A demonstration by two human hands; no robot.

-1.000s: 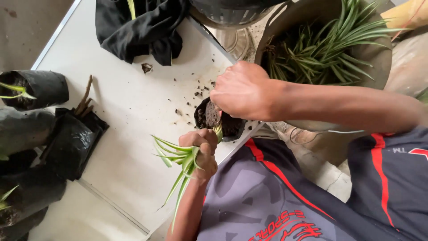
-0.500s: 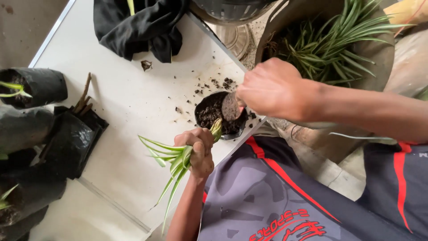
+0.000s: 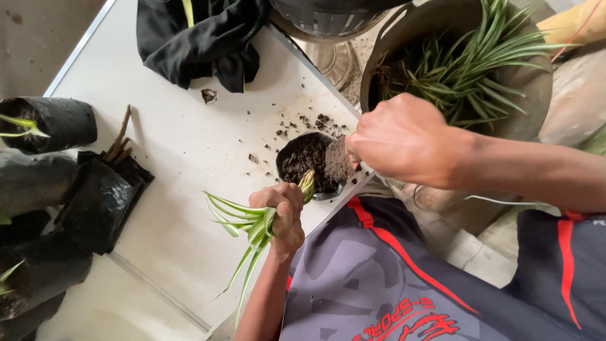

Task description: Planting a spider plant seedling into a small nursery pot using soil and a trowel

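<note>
Green striped leaves fan out below my left hand [image 3: 282,211], which is closed in a fist around a small plant [image 3: 252,227], its pale base pointing up into a little black pot [image 3: 314,165]. My right hand [image 3: 404,139] is clenched around a small scoop [image 3: 339,159] heaped with dark soil, its blade tipped over the pot's mouth. The pot sits at the near edge of a white table [image 3: 189,158], partly filled with soil [image 3: 306,158], and loose crumbs lie scattered on the surface just beyond it.

Further out, a black cloth [image 3: 202,38] lies crumpled at the table's far side. Black grow bags [image 3: 57,189] crowd the left edge, some with shoots showing. To my right stands a large tub [image 3: 536,107] holding more long-leaved plants [image 3: 467,76].

As I judge it, the pot stands so near the table edge that a push from the scoop could tip it off. Squeezing the plant too tightly could bruise its base, and soil may spill past the narrow rim.
</note>
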